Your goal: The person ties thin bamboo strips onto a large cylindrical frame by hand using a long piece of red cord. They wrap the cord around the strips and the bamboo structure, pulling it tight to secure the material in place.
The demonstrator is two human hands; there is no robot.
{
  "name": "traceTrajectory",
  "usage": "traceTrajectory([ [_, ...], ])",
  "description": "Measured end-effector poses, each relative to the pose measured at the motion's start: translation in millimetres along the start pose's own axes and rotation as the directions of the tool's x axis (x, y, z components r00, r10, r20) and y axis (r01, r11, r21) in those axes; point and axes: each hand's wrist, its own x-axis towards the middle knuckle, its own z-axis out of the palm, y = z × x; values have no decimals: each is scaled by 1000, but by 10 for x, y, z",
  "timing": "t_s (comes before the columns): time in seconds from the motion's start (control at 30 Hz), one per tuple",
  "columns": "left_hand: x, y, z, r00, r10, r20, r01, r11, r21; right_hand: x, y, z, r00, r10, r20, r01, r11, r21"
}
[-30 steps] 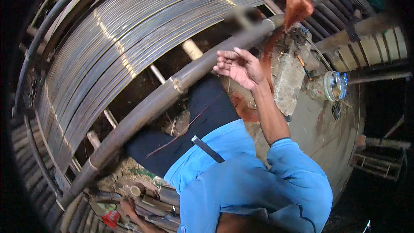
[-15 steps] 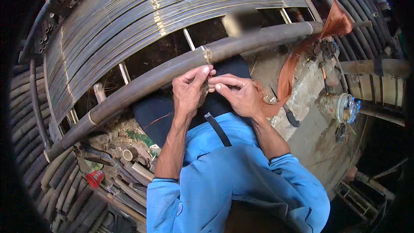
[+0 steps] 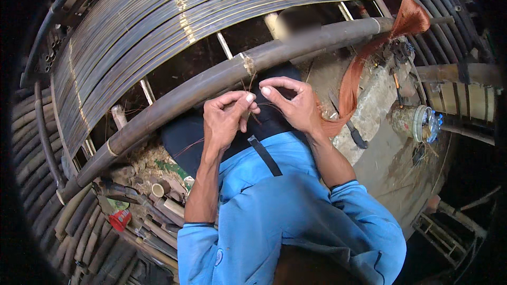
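My left hand (image 3: 226, 119) and my right hand (image 3: 292, 103) are close together just below a thick dark bamboo pole (image 3: 211, 79). Both pinch a thin reddish-brown strand (image 3: 252, 106) between thumb and fingers. The strand runs up toward a pale binding (image 3: 247, 64) wrapped around the pole. A bundle of orange-brown fibre strands (image 3: 364, 68) hangs from the pole's right end and trails down toward my right wrist. Behind the pole rises a curved panel of split bamboo slats (image 3: 174, 16).
Cut bamboo pieces and a red cap (image 3: 120, 219) lie at lower left. A dark-handled knife (image 3: 348, 126) rests on a stone slab (image 3: 375, 105) to the right. A clear plastic bottle (image 3: 422, 124) lies further right. Stacked bamboo poles (image 3: 37, 169) line the left edge.
A second ago only my right hand was raised near the pole. My left hand came up beside it, and now both hands have drawn apart slightly with the strand between them.
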Motion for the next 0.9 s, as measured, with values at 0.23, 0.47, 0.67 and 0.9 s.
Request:
traceTrajectory([
  [0.23, -82, -44, 0, 996, -3, 92, 1, 1000, 22, 25, 123, 89, 999, -23, 35, 21, 997, 76],
  [0.47, -118, -15, -13, 995, -50, 87, 38, 991, 129, 23, 78, 63, 993, -74, 91, 78, 996, -40],
  [0.67, -126, 16, -25, 995, -47, 93, 27, 978, 209, 32, 25, 22, 986, -33, 161, 46, 996, -77],
  [0.9, -163, 38, -16, 991, -102, 89, 81, 974, 213, 18, 7, 1, 975, 14, 221, 16, 991, -132],
])
